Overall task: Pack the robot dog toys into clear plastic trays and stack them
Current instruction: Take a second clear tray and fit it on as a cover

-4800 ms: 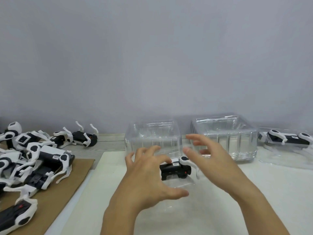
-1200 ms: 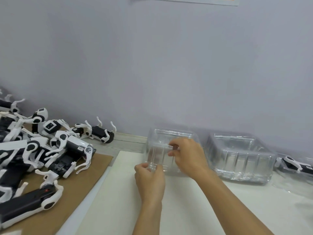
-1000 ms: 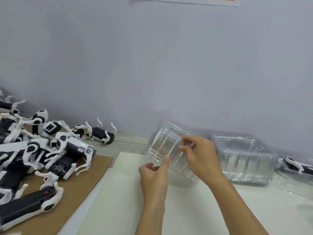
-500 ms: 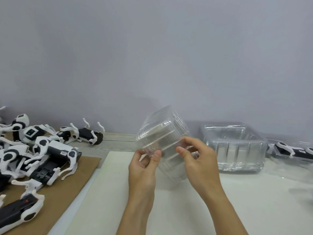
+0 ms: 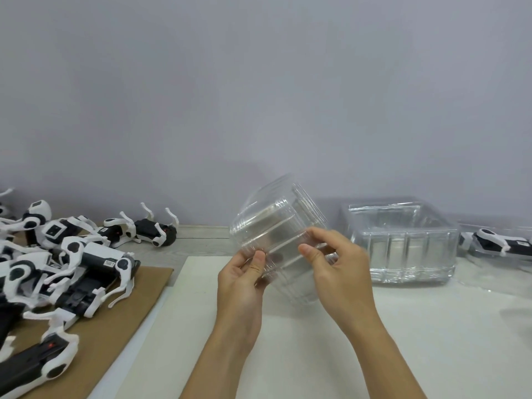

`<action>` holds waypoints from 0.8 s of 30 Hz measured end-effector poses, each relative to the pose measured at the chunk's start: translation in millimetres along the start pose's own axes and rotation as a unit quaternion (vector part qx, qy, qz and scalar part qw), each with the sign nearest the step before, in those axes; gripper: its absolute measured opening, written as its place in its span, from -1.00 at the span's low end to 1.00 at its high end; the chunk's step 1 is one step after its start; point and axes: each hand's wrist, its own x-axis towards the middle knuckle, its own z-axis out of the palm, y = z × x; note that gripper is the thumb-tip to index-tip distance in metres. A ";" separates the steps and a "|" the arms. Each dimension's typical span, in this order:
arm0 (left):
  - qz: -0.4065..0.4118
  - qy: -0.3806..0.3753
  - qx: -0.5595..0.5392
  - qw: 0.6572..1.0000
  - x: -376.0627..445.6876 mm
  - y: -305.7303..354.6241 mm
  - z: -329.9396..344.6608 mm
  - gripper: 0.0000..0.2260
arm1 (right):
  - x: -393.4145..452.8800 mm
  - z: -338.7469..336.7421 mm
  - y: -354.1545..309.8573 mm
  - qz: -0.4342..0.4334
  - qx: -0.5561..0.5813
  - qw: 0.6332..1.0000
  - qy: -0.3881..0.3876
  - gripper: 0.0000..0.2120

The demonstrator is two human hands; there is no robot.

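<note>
A: How is the held stack of clear trays [image 5: 276, 223] to be described?

B: A nested bundle of clear ribbed plastic is seen, tilted so that one corner points up and toward the wall [image 5: 259, 96]. It is held in the air above the white mat [image 5: 374, 341], at the middle of the view. Through its sides the mat and the wall can be made out, slightly blurred.

A: And how is it gripped?

B: Its lower left edge is pinched by the left hand [image 5: 241, 280], the thumb pressed flat on the near face and the fingers curled behind. Its right edge is pinched by the right hand [image 5: 336, 269] between thumb and curled fingers.

A: What else is laid out?

B: A second stack of clear trays [image 5: 403, 246] is stood upright on the mat to the right, well apart from the held one. A packed robot dog [image 5: 501, 243] is seen in a tray at the far right edge. A heap of robot dog toys [image 5: 63, 266] is spread over brown cardboard [image 5: 115, 326] at the left.

A: What is changed from the frame about a second earlier?

B: The bundle was then rested at the back of the mat, only half tipped. It has since been lifted clear and turned further, and both hands have been brought nearer.
</note>
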 end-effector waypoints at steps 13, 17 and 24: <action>-0.049 -0.021 -0.117 0.992 4.6 0.6 -0.1 -0.86 | 0.6 2.5 -4.1 0.024 0.032 0.999 0.002 -0.75; -0.025 -0.023 -0.078 0.996 5.3 1.6 0.2 -0.86 | 1.0 -0.5 -4.4 0.039 0.042 0.998 0.004 -0.74; 0.155 -0.032 0.185 0.970 1.2 -2.7 -0.8 -0.89 | 4.1 -7.6 -2.3 0.039 0.021 0.999 0.006 -0.84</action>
